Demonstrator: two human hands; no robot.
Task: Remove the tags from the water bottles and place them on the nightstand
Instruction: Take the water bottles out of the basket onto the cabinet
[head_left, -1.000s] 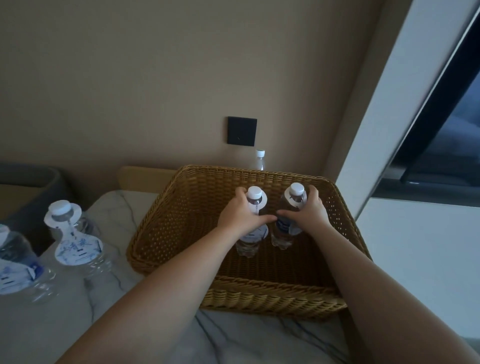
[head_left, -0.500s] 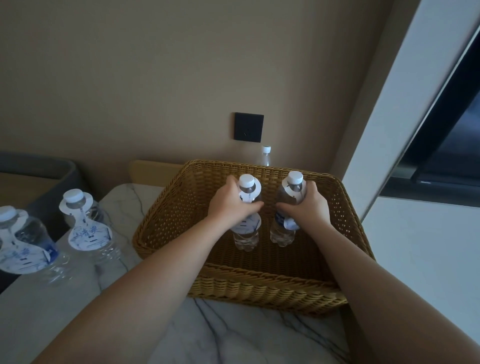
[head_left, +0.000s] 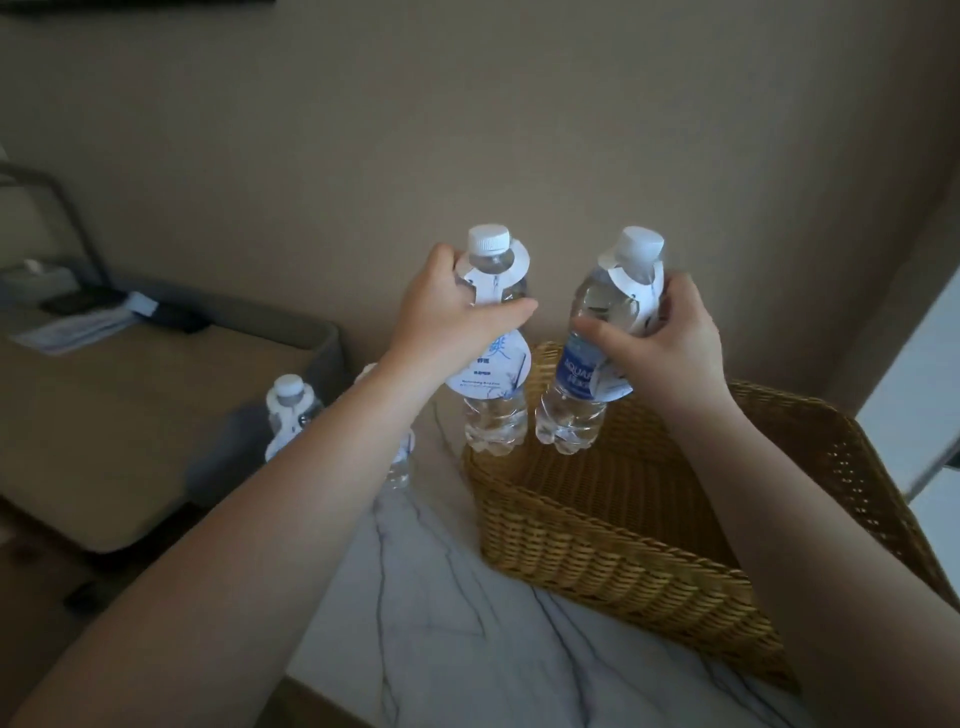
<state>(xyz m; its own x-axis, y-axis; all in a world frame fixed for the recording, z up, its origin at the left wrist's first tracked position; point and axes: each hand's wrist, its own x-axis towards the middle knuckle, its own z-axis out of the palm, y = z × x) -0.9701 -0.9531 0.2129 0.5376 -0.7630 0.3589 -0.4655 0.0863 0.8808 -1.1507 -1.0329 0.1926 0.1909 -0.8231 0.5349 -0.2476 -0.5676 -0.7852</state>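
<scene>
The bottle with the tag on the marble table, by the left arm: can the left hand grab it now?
Probably not: the left hand is already full, gripping a clear plastic water bottle.

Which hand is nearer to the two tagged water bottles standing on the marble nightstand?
Left. The left hand, holding a clear plastic bottle, is raised above and just right of them. The right hand holds another bottle above the woven wicker basket, farther right.
</scene>
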